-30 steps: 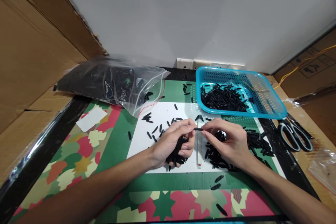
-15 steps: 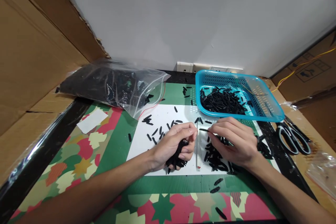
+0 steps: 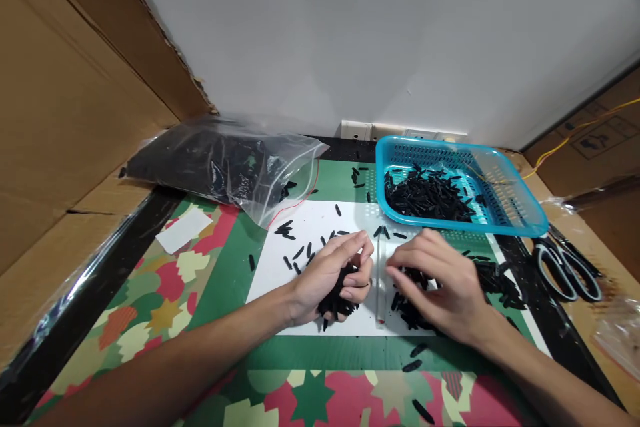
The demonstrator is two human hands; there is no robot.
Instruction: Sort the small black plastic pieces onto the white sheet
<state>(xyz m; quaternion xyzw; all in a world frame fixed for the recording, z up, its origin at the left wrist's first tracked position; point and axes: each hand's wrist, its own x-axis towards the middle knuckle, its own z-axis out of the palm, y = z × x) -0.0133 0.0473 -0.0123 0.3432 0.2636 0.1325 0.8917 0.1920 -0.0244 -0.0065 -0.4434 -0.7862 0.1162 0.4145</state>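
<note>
A: What is the left hand [image 3: 333, 273] doing?

B: Its fingers are curled shut round a bundle of small black pieces [image 3: 340, 293], short, thin and matte like bits of tubing, with ends poking out under the palm. It rests on the white sheet [image 3: 320, 213] in the middle of the bench [image 3: 150, 307].

A: And the right hand [image 3: 440, 283]?

B: It lies palm down over a loose pile of the same black pieces [image 3: 493, 277] on the sheet's right part. The fingers are slightly bent and close together, tips at the pile; I cannot tell whether they pinch anything.

A: Between the hands?

B: A slim clear rod [image 3: 379, 277], straight, with a red tip at the near end.

A: Farther back?

B: A blue plastic basket [image 3: 505, 193], rectangular with a perforated mesh wall, holds a heap of black pieces. Left of it a glossy, crinkled clear zip bag [image 3: 225, 160] lies filled with dark pieces. Scissors [image 3: 567, 260] with grey loop handles lie right of the basket. The bench has a mat with green, red and cream leaf shapes.
</note>
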